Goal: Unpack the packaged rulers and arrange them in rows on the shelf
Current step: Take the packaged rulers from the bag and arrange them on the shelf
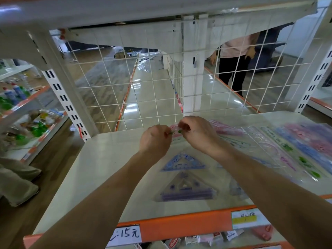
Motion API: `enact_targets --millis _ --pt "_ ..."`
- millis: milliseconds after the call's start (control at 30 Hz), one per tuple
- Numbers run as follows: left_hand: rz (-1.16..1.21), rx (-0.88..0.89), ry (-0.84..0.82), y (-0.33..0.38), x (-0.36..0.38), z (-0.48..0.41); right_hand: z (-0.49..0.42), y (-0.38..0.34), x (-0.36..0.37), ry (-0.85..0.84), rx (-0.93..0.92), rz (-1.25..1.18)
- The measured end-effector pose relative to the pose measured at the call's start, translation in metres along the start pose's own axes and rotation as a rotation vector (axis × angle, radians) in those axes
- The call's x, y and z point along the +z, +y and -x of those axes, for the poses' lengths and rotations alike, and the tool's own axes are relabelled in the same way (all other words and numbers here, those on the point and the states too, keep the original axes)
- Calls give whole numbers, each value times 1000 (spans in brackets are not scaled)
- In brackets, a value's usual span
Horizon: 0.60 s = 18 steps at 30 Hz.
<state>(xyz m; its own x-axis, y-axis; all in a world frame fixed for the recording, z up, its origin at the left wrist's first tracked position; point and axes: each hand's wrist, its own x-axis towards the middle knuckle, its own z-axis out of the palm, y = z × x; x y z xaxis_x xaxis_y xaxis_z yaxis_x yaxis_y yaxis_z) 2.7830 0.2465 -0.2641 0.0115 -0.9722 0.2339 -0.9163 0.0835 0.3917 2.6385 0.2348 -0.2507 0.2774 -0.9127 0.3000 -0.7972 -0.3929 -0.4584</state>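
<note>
Over the middle of the white metal shelf (86,169), the left hand (155,141) and right hand (195,133) meet with fingers curled. Both pinch what looks like the top of a clear plastic packet of pink rulers (175,133), which is blurred. Nearer the front lie a blue transparent triangle ruler (183,163) and a purple triangle ruler (186,192). Further clear-wrapped ruler packets (287,148) lie flat to the right.

Both bare forearms reach in from the near edge, angling toward each other. Left hand (155,141) and right hand (196,133) meet far out, knuckles up, fingers curled, each pinching an edge of one small packet (174,134) between them.
</note>
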Motion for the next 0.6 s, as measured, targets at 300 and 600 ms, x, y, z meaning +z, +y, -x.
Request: enact_targets --millis 300,600 --pt "-62 51 -65 -5 2 2 7 15 2 3 -3 40" --pt "231 -119 -127 -9 0 -7 7 20 -11 -144 151 -213"
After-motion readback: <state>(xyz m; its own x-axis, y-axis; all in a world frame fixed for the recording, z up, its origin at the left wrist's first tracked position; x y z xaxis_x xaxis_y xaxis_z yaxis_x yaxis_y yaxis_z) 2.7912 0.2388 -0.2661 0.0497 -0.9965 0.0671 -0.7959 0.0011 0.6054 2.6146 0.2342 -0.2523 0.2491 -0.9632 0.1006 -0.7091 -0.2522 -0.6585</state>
